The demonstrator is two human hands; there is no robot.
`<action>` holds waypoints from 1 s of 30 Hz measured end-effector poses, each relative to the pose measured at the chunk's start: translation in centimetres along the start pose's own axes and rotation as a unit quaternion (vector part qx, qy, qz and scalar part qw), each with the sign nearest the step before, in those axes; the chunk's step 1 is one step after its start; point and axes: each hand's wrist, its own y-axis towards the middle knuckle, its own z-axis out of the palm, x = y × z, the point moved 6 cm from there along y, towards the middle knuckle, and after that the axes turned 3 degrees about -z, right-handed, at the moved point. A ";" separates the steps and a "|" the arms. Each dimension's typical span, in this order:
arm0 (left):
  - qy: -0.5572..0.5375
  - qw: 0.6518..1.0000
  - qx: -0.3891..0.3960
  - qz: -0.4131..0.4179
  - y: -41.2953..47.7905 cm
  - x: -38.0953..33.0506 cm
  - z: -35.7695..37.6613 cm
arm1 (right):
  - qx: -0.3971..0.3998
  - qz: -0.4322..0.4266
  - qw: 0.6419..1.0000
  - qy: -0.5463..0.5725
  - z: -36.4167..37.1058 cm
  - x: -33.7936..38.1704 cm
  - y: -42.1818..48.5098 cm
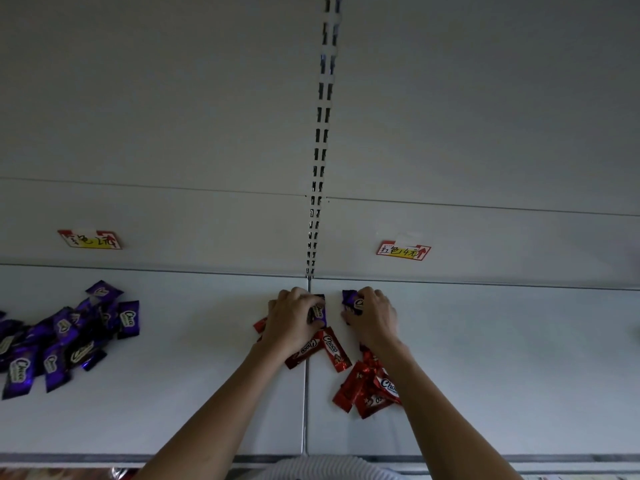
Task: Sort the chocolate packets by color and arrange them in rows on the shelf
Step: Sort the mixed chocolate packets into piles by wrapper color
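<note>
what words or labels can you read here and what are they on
"Choco": red packets at the middle.
"Choco": purple packets in the left pile.
"红色", then apparently "14元": handwritten on the right price tag.
Left price tag: handwriting too blurred to read.
Small print under the brand names: too small.

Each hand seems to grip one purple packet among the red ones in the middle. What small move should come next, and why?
Probably carry both over to the purple heap on the left. The left hand grips a purple packet, the right hand a second purple packet, and red packets lie around them.
</note>
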 end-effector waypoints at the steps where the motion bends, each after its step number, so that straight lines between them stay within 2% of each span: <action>1: -0.031 0.999 0.000 0.009 -0.1 -0.1 0.0 | 0.006 -0.002 1.000 0.008 0.0 0.1 0.0; 4: -0.136 0.991 -0.011 0.000 -0.2 -0.7 -0.3 | 0.034 -0.013 0.999 0.018 0.1 0.6 -0.1; 7: -0.189 0.981 -0.014 -0.030 -0.1 -1.2 -0.5 | 0.049 -0.016 0.999 0.005 -0.1 0.9 -0.1; 11: -0.218 0.974 -0.047 -0.043 -0.7 -1.1 -2.1 | 0.019 -0.003 0.993 0.120 -1.2 0.2 -0.4; 13: -0.234 0.969 -0.061 -0.057 -0.9 -0.5 -3.2 | -0.007 -0.017 0.991 0.134 -1.8 -0.1 -0.5; 15: -0.249 0.963 -0.068 -0.078 -1.1 0.3 -4.1 | -0.007 -0.037 0.995 0.096 -2.0 0.1 -0.6; 20: -0.290 0.946 -0.064 -0.131 -2.4 2.3 -4.7 | 0.091 -0.076 0.991 -0.064 -0.1 1.4 -1.9; 25: -0.319 0.930 -0.058 -0.172 -4.5 3.7 -4.9 | 0.044 -0.076 0.993 -0.078 -0.6 2.0 -2.4; 30: -0.333 0.918 -0.047 -0.210 -5.9 4.1 -4.9 | -0.032 -0.051 0.997 0.050 -2.2 2.2 -3.0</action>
